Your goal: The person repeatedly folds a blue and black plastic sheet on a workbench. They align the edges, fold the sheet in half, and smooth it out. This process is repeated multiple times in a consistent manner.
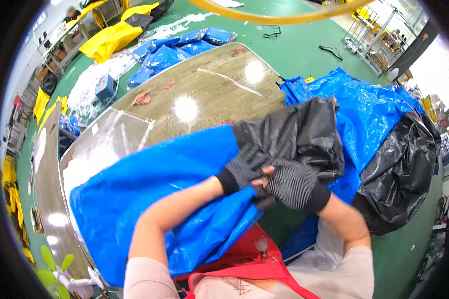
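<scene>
A blue-and-black tarpaulin piece [179,154] lies across the near side of the table, its blue part to the left and its crumpled black part to the right. My left hand [242,173], in a striped grey fingerless glove, rests at the seam between the two colours, its fingers bent at the material and partly hidden. Against it sits my right hand [290,183], gloved alike, with bare fingertips pinched together at the black edge. The two hands nearly touch. Exactly which layer each one grips is hidden.
The wood-patterned table [169,107] carries reddish scraps. More blue tarpaulin [364,107] and a black bundle [401,174] heap at the right. Folded blue packs [179,50] and yellow sheeting [112,40] lie beyond on the green floor. A small green fan [60,269] stands lower left.
</scene>
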`<action>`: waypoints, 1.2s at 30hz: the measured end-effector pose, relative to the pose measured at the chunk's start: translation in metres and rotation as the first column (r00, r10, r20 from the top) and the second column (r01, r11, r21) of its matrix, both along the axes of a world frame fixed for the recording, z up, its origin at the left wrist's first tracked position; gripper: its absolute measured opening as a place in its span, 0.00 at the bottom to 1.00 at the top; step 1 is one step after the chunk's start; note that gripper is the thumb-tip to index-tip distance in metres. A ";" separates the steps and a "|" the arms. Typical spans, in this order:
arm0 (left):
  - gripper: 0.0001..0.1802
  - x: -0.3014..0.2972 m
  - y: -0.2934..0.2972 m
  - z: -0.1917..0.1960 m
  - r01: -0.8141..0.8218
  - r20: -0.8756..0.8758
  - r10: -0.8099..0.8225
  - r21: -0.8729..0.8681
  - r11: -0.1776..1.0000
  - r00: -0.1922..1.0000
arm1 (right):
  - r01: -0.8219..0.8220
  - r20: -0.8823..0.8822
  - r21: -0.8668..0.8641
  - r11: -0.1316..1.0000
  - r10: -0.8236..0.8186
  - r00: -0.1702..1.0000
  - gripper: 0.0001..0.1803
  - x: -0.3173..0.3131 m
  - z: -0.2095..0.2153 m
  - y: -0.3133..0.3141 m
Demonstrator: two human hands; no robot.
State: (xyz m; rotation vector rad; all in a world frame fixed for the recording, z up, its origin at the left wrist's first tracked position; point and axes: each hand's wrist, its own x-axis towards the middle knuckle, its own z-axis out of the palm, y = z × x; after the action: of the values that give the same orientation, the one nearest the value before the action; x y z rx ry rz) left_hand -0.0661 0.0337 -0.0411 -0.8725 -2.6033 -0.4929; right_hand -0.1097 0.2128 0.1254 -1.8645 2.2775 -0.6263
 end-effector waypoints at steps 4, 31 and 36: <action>0.28 0.031 -0.007 -0.010 -0.187 0.139 0.181 0.028 0.982 0.974 | -0.025 -0.088 0.545 0.838 0.087 0.992 0.23 -0.105 -0.023 -0.117; 0.27 0.563 -0.151 0.126 -0.727 0.582 0.774 0.416 -0.546 -0.249 | -0.004 0.118 0.470 0.883 -0.058 0.991 0.16 -0.157 -0.136 -0.098; 0.43 0.573 -0.217 0.030 -0.796 0.420 0.678 -0.271 -0.541 -0.603 | -0.080 0.168 0.635 0.768 -0.036 0.985 0.31 -0.118 -0.101 -0.123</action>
State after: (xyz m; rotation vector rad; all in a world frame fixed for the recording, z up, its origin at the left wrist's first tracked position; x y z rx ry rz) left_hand 0.5066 -0.1830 -0.0108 2.2008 -2.0335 -0.3419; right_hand -0.2278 0.0898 0.0243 -1.4259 1.9914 0.0277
